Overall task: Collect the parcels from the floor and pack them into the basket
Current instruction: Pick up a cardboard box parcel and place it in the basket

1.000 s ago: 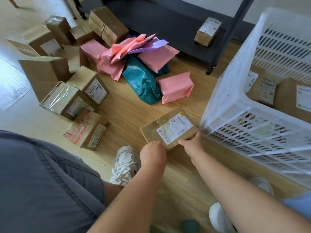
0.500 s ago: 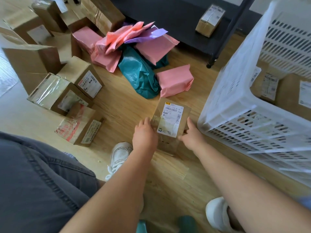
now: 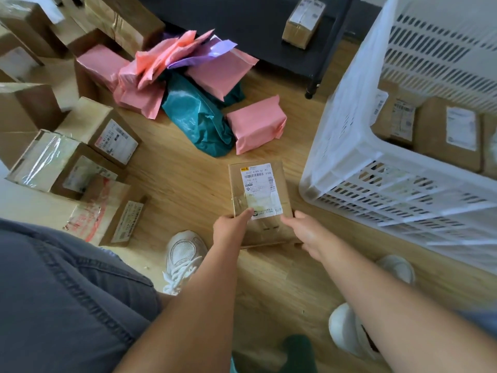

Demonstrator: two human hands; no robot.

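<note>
Head view: cardboard parcel [image 3: 259, 195], near edge pinched between left hand [image 3: 231, 228] and right hand [image 3: 304, 232], beside white basket [image 3: 347, 146]; such a shallow edge-grip risks slipping or tilting the parcel during transfer.

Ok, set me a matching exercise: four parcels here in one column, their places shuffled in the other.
Parcels:
1. near box
2. teal bag
3. small box
4. purple bag

Places:
A. on the black shelf
B. atop the pink bags
C. gripped by left hand and right hand
D. on the floor, partly under pink bags

Pairs: 1-C, 2-D, 3-A, 4-B.
</note>
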